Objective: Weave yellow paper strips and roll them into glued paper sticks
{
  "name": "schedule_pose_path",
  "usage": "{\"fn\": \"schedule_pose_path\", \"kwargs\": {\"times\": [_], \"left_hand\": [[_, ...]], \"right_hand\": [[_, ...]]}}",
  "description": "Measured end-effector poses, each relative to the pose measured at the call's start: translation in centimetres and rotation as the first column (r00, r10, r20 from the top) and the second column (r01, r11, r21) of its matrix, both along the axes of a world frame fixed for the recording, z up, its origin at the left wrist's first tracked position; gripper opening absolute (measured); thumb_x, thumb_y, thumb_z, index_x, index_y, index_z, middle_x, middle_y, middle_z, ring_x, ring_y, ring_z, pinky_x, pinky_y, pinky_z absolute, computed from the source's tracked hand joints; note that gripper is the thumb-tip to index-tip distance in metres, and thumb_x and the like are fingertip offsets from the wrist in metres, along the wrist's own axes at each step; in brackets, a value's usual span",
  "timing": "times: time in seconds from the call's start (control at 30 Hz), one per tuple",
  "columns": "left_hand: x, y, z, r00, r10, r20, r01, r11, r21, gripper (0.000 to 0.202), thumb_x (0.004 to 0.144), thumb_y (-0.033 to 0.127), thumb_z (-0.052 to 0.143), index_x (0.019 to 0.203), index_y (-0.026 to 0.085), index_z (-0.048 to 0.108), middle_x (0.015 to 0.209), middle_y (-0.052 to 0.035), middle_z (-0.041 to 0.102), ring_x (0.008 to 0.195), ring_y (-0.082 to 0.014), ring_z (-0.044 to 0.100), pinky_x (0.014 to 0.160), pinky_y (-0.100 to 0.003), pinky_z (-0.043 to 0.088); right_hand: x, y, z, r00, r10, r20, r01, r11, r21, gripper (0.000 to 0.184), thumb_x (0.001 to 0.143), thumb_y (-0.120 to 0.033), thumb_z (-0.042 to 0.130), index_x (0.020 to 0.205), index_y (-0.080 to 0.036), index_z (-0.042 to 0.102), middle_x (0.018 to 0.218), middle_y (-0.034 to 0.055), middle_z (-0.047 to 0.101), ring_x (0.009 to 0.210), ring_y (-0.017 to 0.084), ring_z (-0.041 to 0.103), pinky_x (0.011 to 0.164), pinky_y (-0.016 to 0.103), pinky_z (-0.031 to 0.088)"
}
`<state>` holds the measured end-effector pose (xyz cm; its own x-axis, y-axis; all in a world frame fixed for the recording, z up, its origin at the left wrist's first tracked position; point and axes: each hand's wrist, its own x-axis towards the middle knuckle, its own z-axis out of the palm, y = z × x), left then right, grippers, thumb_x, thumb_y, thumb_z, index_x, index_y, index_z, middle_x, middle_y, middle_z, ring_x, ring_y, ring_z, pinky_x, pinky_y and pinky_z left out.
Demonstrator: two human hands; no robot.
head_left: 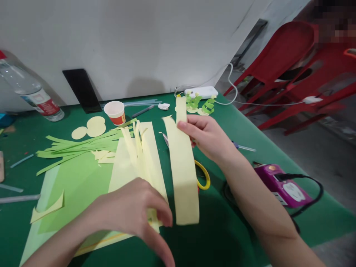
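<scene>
My right hand (204, 135) pinches a long strip of pale yellow paper (184, 181) near its upper end, where a narrower tongue sticks up. Thumb and index finger of my left hand (139, 211) are spread apart, with no paper between them. Below that hand lie yellow paper sheets (156, 159) with thin cut strips (137, 148) on top. Partly hidden behind the held strip are scissors with a yellow handle (205, 176); a bit of blade shows on the other side.
Green paper strips (83, 146) and a green sheet (86, 178) lie left. Farther back stand a paper cup (115, 113), a black phone (82, 91) and a bottle (36, 92). A purple power strip (283, 187) with a black cable sits right; red chairs (283, 55) stand beyond.
</scene>
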<state>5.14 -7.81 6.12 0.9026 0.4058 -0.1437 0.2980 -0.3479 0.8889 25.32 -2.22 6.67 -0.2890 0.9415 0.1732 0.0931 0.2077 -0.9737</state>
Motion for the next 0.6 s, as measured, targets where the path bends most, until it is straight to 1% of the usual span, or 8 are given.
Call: {"fn": "schedule_pose_path", "kwargs": {"times": [0.07,0.13,0.2,0.3,0.37,0.43,0.53,0.6], "left_hand": [[-0.3,0.7,0.0,0.992,0.125,0.0,-0.125,0.991,-0.049,0.043,0.075,0.058,0.052,0.073,0.017,0.066,0.069,-0.0051,0.068,0.059,-0.0168,0.06,0.055,-0.026,0.042],[-0.3,1.3,-0.1,0.954,0.291,0.076,-0.288,0.956,-0.056,0.043,0.085,0.05,0.04,0.072,0.017,0.062,0.067,-0.0037,0.065,0.058,-0.0142,0.058,0.055,-0.024,0.042],[-0.3,1.5,-0.2,0.894,0.423,0.148,-0.427,0.904,-0.006,0.037,0.088,0.04,0.04,0.067,0.016,0.058,0.06,-0.0012,0.061,0.052,-0.0114,0.054,0.051,-0.021,0.04],[-0.1,1.4,-0.2,0.859,0.484,0.165,-0.504,0.857,0.107,0.035,0.085,0.031,0.046,0.054,0.016,0.051,0.047,0.0022,0.051,0.042,-0.0082,0.045,0.045,-0.021,0.033],[0.0,1.2,-0.2,0.855,0.496,0.151,-0.515,0.845,0.143,0.037,0.085,0.028,0.045,0.049,0.016,0.047,0.044,0.0029,0.048,0.04,-0.0074,0.042,0.044,-0.021,0.031],[0.2,1.0,-0.4,0.849,0.511,0.135,-0.527,0.839,0.134,0.037,0.084,0.026,0.044,0.049,0.016,0.047,0.044,0.0033,0.046,0.04,-0.007,0.041,0.044,-0.02,0.032],[0.4,0.9,-0.9,0.863,0.496,0.094,-0.501,0.865,0.036,0.036,0.085,0.029,0.043,0.053,0.014,0.053,0.044,0.0035,0.046,0.04,-0.0071,0.041,0.042,-0.02,0.031],[0.6,0.9,-1.2,0.879,0.471,0.072,-0.469,0.882,-0.05,0.038,0.085,0.03,0.042,0.055,0.013,0.056,0.042,0.0038,0.044,0.038,-0.0067,0.039,0.039,-0.019,0.029]], "right_hand": [[-0.2,-0.5,0.3,0.99,0.13,0.053,-0.129,0.991,-0.026,0.039,0.081,-0.041,0.054,0.055,-0.016,0.04,0.046,-0.0068,0.036,0.042,0.002,0.031,0.04,0.017,0.023],[-0.7,-1.0,0.6,0.969,0.229,0.088,-0.225,0.973,-0.053,0.041,0.08,-0.039,0.057,0.053,-0.016,0.036,0.047,-0.0073,0.031,0.043,0.002,0.028,0.04,0.017,0.021],[-1.2,-1.3,0.6,0.953,0.287,0.098,-0.28,0.957,-0.078,0.043,0.078,-0.037,0.059,0.052,-0.016,0.032,0.047,-0.0078,0.026,0.044,0.002,0.025,0.04,0.017,0.02],[-1.8,-1.5,0.2,0.944,0.311,0.109,-0.304,0.949,-0.082,0.043,0.079,-0.033,0.058,0.052,-0.016,0.03,0.049,-0.0079,0.023,0.045,0.002,0.022,0.04,0.017,0.018],[-2.2,-1.6,0.0,0.954,0.273,0.123,-0.269,0.962,-0.053,0.04,0.081,-0.031,0.056,0.053,-0.016,0.032,0.049,-0.0076,0.026,0.045,0.002,0.024,0.04,0.017,0.019],[-2.6,-1.8,-0.3,0.974,0.175,0.143,-0.18,0.983,0.027,0.038,0.083,-0.029,0.053,0.054,-0.016,0.032,0.049,-0.007,0.029,0.045,0.003,0.026,0.041,0.017,0.021],[-3.2,-2.3,-0.7,0.978,0.006,0.208,-0.047,0.98,0.194,0.036,0.084,-0.028,0.049,0.054,-0.017,0.033,0.048,-0.0068,0.027,0.045,0.003,0.023,0.041,0.018,0.02],[-3.5,-2.6,-0.9,0.962,-0.067,0.264,-0.013,0.957,0.29,0.034,0.085,-0.027,0.048,0.055,-0.016,0.034,0.046,-0.0068,0.027,0.044,0.004,0.021,0.04,0.018,0.019]]}}
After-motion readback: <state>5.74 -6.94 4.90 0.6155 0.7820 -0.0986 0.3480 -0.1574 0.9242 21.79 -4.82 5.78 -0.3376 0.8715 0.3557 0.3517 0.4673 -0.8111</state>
